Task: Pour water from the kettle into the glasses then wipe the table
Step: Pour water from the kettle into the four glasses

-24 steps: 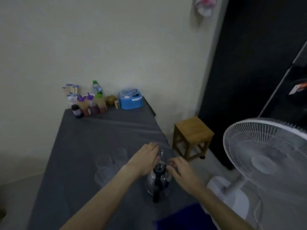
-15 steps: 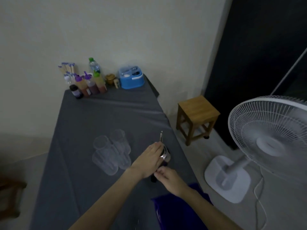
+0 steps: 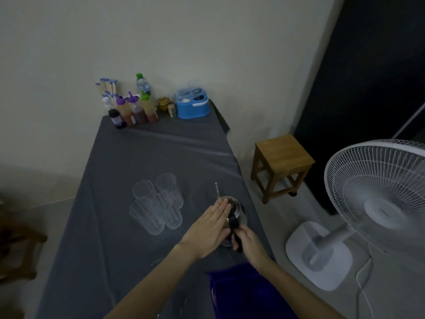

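A small steel kettle with a black lid and black handle stands near the right edge of the grey-clothed table; its thin spout points away from me. My right hand is closed around the black handle. My left hand lies flat, fingers together, on the kettle's lid and left side. Several clear glasses stand clustered to the left of the kettle, apart from both hands. A blue cloth lies at the table's near edge under my right forearm.
At the table's far end stand sauce bottles, a water bottle and a blue caddy. A wooden stool and a white pedestal fan stand on the floor to the right.
My right hand has moved from the lid area down onto the kettle's handle and closed on it. My left hand stays on the lid. The view has tilted downward.
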The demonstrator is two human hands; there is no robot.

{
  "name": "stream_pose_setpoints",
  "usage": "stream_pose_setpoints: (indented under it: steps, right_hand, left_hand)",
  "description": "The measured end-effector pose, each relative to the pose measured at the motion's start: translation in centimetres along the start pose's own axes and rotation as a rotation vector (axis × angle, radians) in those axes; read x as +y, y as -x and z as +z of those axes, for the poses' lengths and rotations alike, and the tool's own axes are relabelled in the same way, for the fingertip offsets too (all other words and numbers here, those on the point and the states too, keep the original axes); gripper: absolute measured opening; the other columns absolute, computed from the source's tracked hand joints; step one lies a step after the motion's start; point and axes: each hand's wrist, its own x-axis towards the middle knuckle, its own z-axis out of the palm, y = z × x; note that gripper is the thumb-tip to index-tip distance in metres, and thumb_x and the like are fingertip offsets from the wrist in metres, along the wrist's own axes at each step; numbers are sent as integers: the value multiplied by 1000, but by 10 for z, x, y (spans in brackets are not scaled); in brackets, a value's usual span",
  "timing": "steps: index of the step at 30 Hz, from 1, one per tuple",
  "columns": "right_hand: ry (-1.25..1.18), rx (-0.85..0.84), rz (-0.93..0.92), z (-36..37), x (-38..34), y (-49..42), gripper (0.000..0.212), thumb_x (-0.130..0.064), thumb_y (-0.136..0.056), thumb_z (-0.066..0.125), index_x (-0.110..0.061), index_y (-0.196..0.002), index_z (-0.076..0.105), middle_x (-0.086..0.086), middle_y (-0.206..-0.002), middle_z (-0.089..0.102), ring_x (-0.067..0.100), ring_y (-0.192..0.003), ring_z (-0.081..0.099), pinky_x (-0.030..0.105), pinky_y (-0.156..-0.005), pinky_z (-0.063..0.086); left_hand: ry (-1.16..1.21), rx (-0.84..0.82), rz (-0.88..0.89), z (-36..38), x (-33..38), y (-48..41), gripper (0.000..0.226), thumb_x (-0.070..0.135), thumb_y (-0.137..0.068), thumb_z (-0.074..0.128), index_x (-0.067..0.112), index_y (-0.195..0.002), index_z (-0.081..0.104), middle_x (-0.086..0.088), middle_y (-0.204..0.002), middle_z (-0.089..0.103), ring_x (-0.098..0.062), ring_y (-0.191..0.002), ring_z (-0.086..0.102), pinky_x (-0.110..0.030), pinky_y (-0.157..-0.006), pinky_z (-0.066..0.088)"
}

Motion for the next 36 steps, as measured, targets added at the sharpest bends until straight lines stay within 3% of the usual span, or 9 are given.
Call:
stream_pose_setpoints:
  steps: [2, 7, 13, 18, 23, 27, 33, 36]
  right_hand:
    - [-26, 76, 22, -19, 4, -6, 31, -9, -98, 37, -15, -74, 57, -2, -58, 55, 20, -62, 48, 33, -62, 39]
    - [-217, 196, 67, -40, 1, -5, 34, -1, -97, 35, -14, -76, 59, -3, -62, 57, 8, -60, 52, 13, -48, 43]
    - [-377, 339, 58, -37, 2, -7, 35, -1, -96, 38, -8, -71, 61, 12, -73, 59, 19, -70, 54, 28, -62, 43]
    - [-478, 396, 8, -26, -10, -7, 33, -3, -95, 40, -6, -70, 62, 9, -68, 60, 18, -66, 56, 28, -61, 44]
    - [-376, 369, 4, -15, -15, -7, 28, -8, -95, 41, -1, -74, 59, 13, -66, 57, 24, -64, 52, 29, -53, 42]
    - [-282, 366, -63, -1, -31, 0, 29, -10, -95, 44, -4, -72, 60, 11, -69, 61, 24, -68, 56, 33, -60, 43]
    - [-228, 343, -144, 18, -65, 12, 28, -9, -95, 45, -5, -71, 60, 9, -71, 61, 21, -71, 56, 31, -60, 41]
    - [-212, 337, -164, 28, -80, 12, 28, -10, -94, 47, -8, -70, 62, 9, -72, 61, 23, -73, 56, 34, -66, 42]
  left_hand:
    - [-22, 6, 16, 1, 7, -5, 65, 44, -96, 13, 12, -149, -8, -3, -157, -13, -15, -145, -15, -27, -117, -11]
    - [-42, -5, 43, 7, 23, -20, 68, 47, -95, 15, 10, -150, -2, -8, -159, -4, -19, -147, -8, -33, -120, -5]
    - [-48, -33, -15, 7, 38, -24, 71, 49, -90, 7, 9, -148, -4, -10, -160, -2, -20, -147, -7, -35, -120, -5]
    - [-31, -38, -72, -1, 36, -22, 78, 52, -86, 2, 7, -150, -1, -10, -160, -2, -19, -147, -6, -34, -121, 0]
    - [11, 1, -111, -8, 29, -5, 76, 53, -89, 2, 8, -150, -1, -9, -160, -2, -19, -147, -5, -32, -119, -4]
    - [29, 98, -124, -16, 18, 14, 66, 45, -98, 18, 8, -150, 0, -9, -159, -4, -18, -147, -6, -34, -115, -13]
    - [-9, 260, -131, -37, 1, 43, 64, 45, -100, 21, 7, -150, 9, -10, -159, 7, -21, -147, 3, -43, -117, -1]
    - [57, 269, -150, -50, -6, 52, 66, 48, -100, 13, 7, -151, 4, -8, -160, 1, -18, -147, -3, -39, -118, -5]
